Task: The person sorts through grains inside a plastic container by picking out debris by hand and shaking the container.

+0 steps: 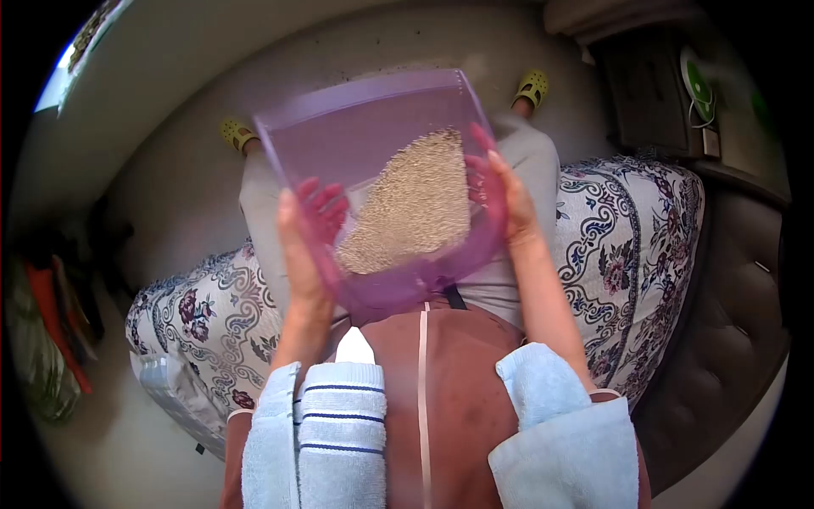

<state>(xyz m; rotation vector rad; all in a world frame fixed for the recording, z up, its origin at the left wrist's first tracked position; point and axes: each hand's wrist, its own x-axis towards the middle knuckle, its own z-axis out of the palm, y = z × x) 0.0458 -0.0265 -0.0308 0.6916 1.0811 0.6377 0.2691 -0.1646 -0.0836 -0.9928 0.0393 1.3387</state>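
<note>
A purple see-through plastic tray (318, 140) is held over my lap, partly blurred. Small beige grains (415, 199) lie in it, heaped toward its right side and near end. My left hand (301, 246) grips the tray's left side, and its fingers show pinkish through the plastic. On the opposite side my right hand (513, 199) holds the tray in the same way, thumb near the rim and fingers seen through the wall. The kind of grain is too small to tell.
I sit on a bed with a floral cover (615, 246). A light blue striped towel (343, 424) hangs over my shoulders. Yellow clogs (532, 87) are on my feet. To the right are a dark cabinet (644, 93) and a padded brown headboard (721, 280).
</note>
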